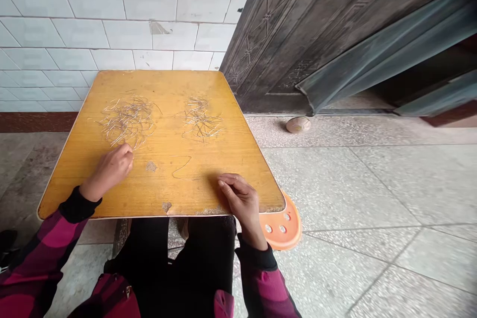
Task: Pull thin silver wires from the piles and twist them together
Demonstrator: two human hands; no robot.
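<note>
Narrow fingertip closure is recorded at the left hand (108, 171), beside the larger tangle of fine strands (127, 120) on the yellow wooden tabletop (231, 159); any strand held cannot be told. The right hand (240, 203) is loosely curled, nothing seen held. Fingertip work is judged suitable for such fine strands.

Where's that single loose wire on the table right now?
In the head view, the loose wire strand lies on the yellow tabletop between the left hand and right hand.

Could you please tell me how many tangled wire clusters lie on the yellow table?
2: a large tangle of thin silvery wire at left, a smaller silvery tangle at right.
</note>
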